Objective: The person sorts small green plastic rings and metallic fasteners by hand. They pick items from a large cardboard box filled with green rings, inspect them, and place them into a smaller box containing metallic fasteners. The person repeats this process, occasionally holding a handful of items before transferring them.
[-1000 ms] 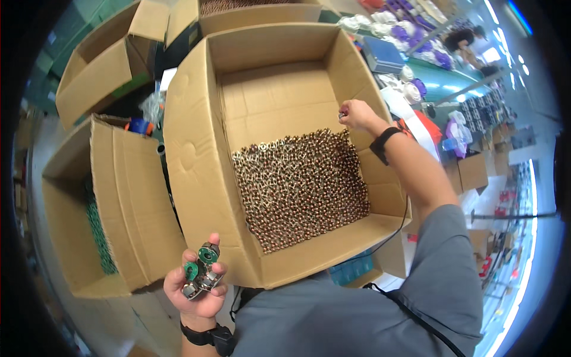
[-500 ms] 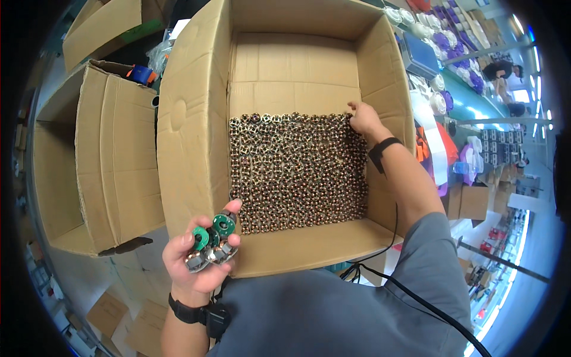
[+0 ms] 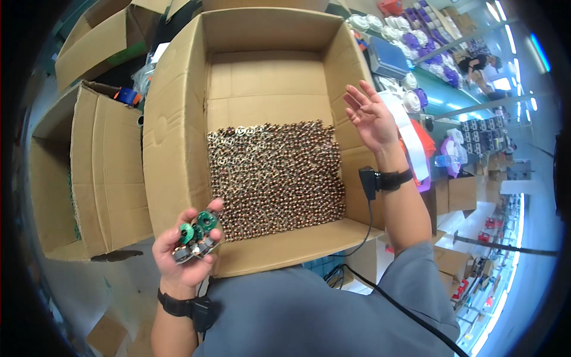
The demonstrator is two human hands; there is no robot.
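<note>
A large open cardboard box (image 3: 270,77) lies in front of me. Tight rows of small round motor stators (image 3: 276,184) with copper windings cover the nearer part of its floor. At the box's near left corner, my left hand (image 3: 178,272) curls around several loose stators (image 3: 196,238); green ring-shaped circuit boards show on some of them. My right hand (image 3: 376,122) is raised by the box's right wall, palm up, fingers spread and holding nothing. Black bands circle both wrists.
Another open cardboard box (image 3: 116,172) stands on the left, with a further carton (image 3: 89,50) behind it. A blue box (image 3: 388,58) and white and purple spools (image 3: 416,41) sit beyond the right wall. A black cable (image 3: 404,306) crosses my right side. Another person (image 3: 476,65) is far right.
My right hand has risen from the far right corner of the stator rows and opened beside the wall. My left hand keeps its stators. The whole view has shifted slightly.
</note>
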